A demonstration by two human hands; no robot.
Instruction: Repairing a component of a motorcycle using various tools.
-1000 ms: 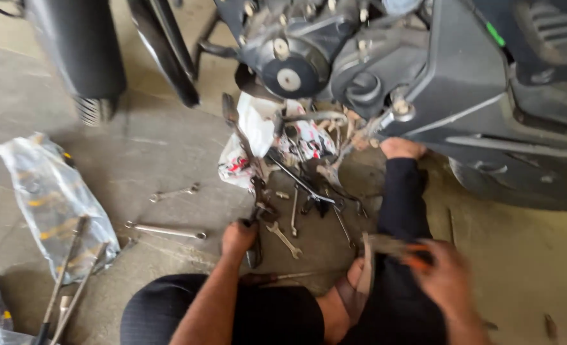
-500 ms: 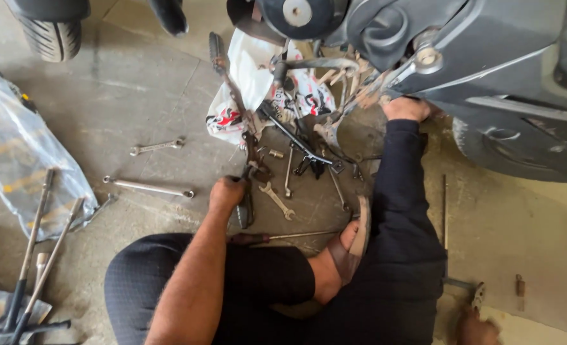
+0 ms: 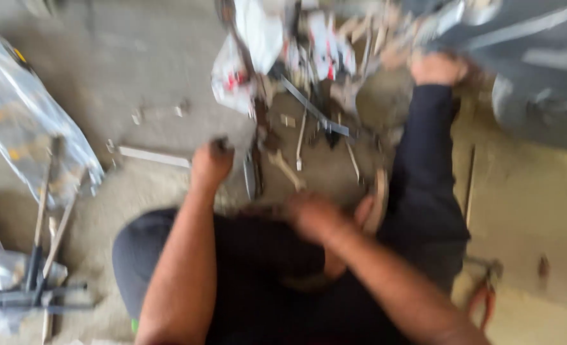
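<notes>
Head view, badly blurred. Left hand [image 3: 210, 165] reached out over the floor [image 3: 136, 57], clenched on something small and dark, kind not discernible. Right hand [image 3: 312, 214] drawn in over the knee, grip impossible to tell. Spanners [image 3: 283, 167] scattered just ahead, near the motorcycle [image 3: 539, 83], presumably for easy reach.

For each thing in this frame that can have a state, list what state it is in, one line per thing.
left hand: closed in a fist above the tools on the floor; what it grips is too blurred to tell
right hand: over the lap, blurred, open or shut unclear
long wrench: lying flat on the floor, left of the left hand
clear plastic bag: lying crumpled on the floor
red-handled pliers: lying on the floor
</notes>
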